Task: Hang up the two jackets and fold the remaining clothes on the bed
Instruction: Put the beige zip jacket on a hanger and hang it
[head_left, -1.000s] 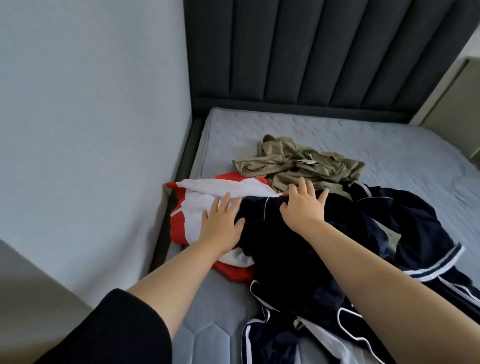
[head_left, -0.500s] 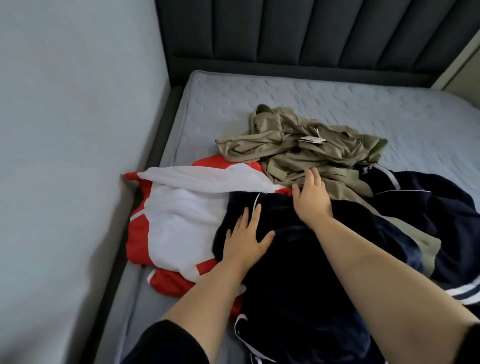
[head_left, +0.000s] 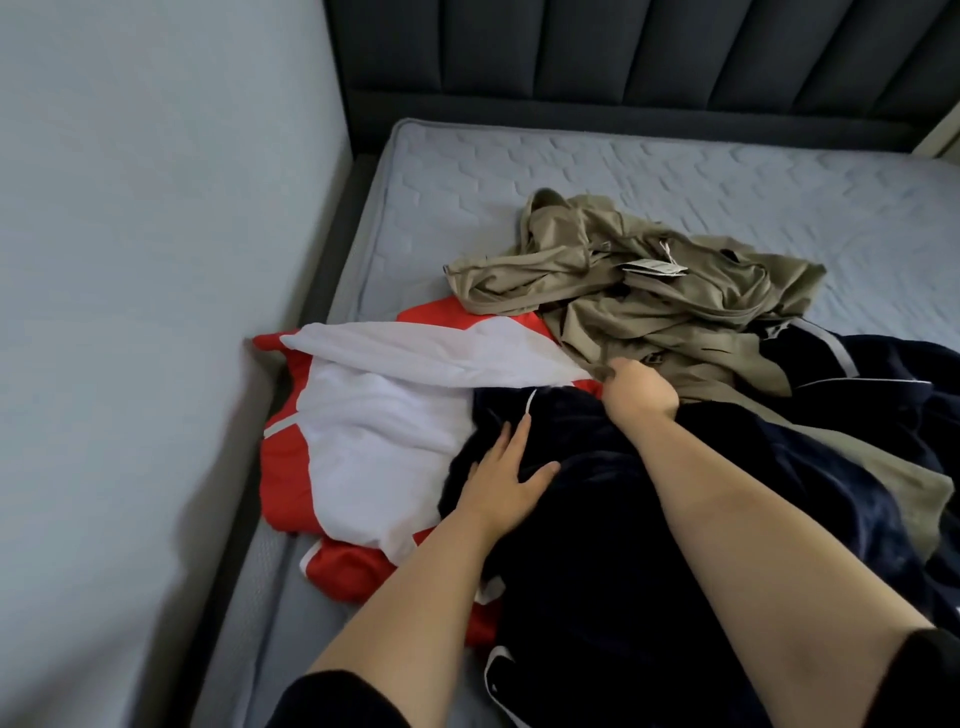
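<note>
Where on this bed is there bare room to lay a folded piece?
Bare mattress lies between the headboard and the khaki garment, with a narrow strip near the wall. The near side is crowded by the red-and-white jacket and navy garment.

left hand (head_left: 506, 480) flat on navy garment (head_left: 597, 519) | right hand (head_left: 640, 387) grips khaki jacket (head_left: 649, 306) (fingers curled)

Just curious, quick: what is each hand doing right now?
Left hand: open, fingers flat on the navy garment.
Right hand: fingers curled, gripping the edge of the khaki garment.
</note>
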